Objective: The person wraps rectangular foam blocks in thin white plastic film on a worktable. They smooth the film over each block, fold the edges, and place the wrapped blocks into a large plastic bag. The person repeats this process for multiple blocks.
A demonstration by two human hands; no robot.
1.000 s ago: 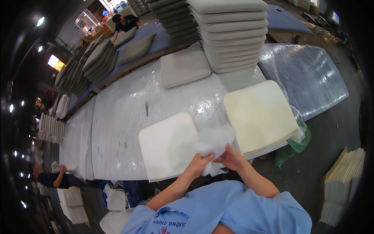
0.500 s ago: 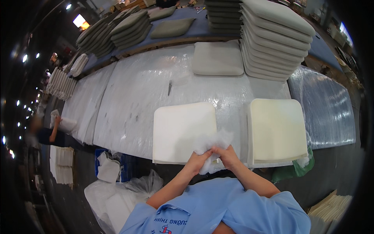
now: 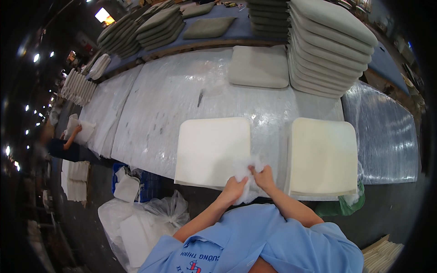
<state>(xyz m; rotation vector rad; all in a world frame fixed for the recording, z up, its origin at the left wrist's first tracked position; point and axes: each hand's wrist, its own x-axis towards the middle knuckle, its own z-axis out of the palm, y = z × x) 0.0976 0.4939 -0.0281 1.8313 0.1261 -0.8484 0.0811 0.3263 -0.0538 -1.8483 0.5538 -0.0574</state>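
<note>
A tuft of white fluffy fibre stuffing (image 3: 248,194) is between my two hands at the table's near edge. My left hand (image 3: 234,189) is closed on its left part, thumb pointing up. On the other side, my right hand (image 3: 263,178) pinches the upper right part of the tuft. Just beyond my left hand lies a white foam cushion pad (image 3: 211,145), square with rounded corners. A cream foam pad (image 3: 322,152) rests to the right of my right hand, with another layer showing beneath it.
Plastic film covers the table (image 3: 168,100). At the back right rises a tall stack of grey cushions (image 3: 327,50), beside a single grey cushion (image 3: 259,67). A blue crate (image 3: 149,185) and a clear plastic bag (image 3: 136,227) stand below left. Another person (image 3: 68,145) works at far left.
My hands have moved slightly apart, pulling the fibre between them, and the tuft looks thinner. The view has shifted a little. The person at left has raised a white piece.
</note>
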